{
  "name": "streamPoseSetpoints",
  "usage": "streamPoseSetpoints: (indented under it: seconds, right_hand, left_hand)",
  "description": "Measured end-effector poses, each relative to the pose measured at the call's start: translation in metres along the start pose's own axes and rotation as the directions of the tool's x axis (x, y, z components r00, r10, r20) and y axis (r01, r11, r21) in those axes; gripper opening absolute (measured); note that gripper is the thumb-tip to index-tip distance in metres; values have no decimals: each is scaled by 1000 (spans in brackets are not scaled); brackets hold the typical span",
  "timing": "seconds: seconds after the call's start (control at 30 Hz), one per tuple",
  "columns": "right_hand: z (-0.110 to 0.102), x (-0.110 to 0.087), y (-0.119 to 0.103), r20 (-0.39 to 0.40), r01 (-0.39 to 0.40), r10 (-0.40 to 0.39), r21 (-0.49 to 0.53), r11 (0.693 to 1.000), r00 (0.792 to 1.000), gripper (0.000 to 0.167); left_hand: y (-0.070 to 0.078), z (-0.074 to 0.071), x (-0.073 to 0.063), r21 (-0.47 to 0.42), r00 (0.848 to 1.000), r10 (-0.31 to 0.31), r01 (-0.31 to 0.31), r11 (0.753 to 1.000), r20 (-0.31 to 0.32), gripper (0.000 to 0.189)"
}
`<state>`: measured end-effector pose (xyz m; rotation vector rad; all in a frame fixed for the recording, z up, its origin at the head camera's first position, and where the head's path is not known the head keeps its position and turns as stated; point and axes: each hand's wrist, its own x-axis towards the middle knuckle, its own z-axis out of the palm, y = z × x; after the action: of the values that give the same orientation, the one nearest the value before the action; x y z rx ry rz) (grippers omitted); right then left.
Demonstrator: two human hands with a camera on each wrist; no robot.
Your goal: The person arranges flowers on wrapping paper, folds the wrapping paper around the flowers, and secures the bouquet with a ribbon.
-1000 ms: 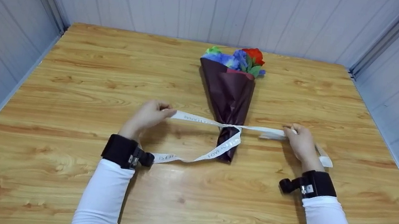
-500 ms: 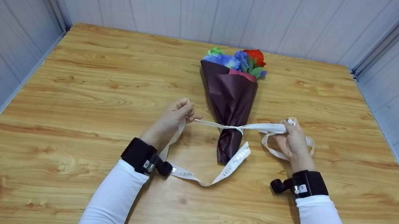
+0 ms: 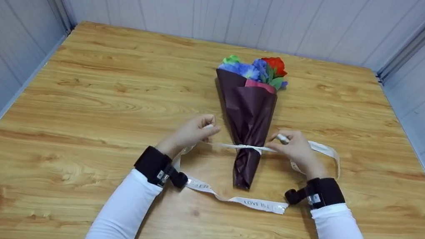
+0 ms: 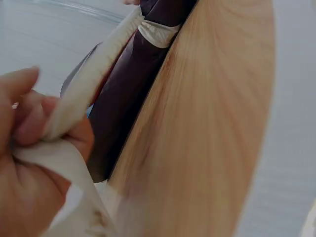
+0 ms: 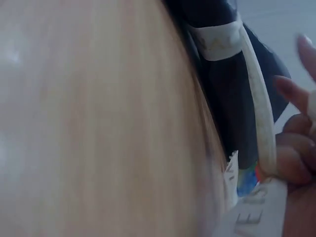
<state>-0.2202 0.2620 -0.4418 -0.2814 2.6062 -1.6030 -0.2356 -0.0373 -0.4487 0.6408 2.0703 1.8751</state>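
A bouquet in dark maroon wrapping paper lies in the middle of the table, its blue, red and green flowers pointing away. White printed ribbon is wrapped round its narrow lower part and runs out taut to both sides. My left hand grips the ribbon's left end in curled fingers; in the left wrist view the ribbon passes through them. On the other side my right hand holds the right length in its lower fingers, seen as a ribbon in the right wrist view. Something small and white shows by its fingertips.
A loose ribbon tail from the left hand lies across the wooden table below the stems. Another loop of ribbon hangs behind the right hand. Panelled walls stand at the back and both sides.
Both hands have come inward towards the bouquet, which has slid slightly nearer. The left ribbon tail has swung off the stems and dropped onto the table in front.
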Motion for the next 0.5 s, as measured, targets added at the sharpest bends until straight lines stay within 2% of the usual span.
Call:
streamPoseSetpoints:
  seconds: [0.03, 0.07, 0.13, 0.2, 0.27, 0.37, 0.43, 0.5]
  right_hand:
    - [1, 0, -2, 29, 23, -20, -117, 993, 999, 23]
    - [2, 1, -4, 65, 50, -37, -218, 975, 997, 23]
    - [3, 2, -6, 126, 112, -71, -356, 928, 990, 24]
    - [3, 4, -7, 166, 161, -99, -418, 894, 981, 33]
    - [2, 5, -5, 197, 219, -143, -453, 864, 970, 42]
    - [-1, 7, 3, 186, 269, -203, -483, 833, 961, 39]
    - [-5, 7, 8, 145, 260, -216, -500, 826, 966, 38]
    - [-9, 7, 12, 99, 219, -196, -504, 836, 976, 38]
  left_hand:
    - [0, 0, 0, 129, 1000, 1, -4, 992, 19, 19]
    - [1, 1, 0, 256, 999, 0, -12, 967, 44, 15]
    - [3, 3, 1, 466, 995, -14, -32, 884, 94, 11]
    - [5, 5, 3, 610, 990, -29, -60, 790, 135, 13]
    - [7, 7, 4, 678, 983, -49, -85, 730, 176, 14]
    - [9, 8, 5, 735, 977, -55, -116, 668, 204, 16]
    - [9, 7, 5, 755, 977, -52, -126, 643, 207, 18]
    - [8, 6, 5, 764, 979, -50, -121, 634, 196, 18]
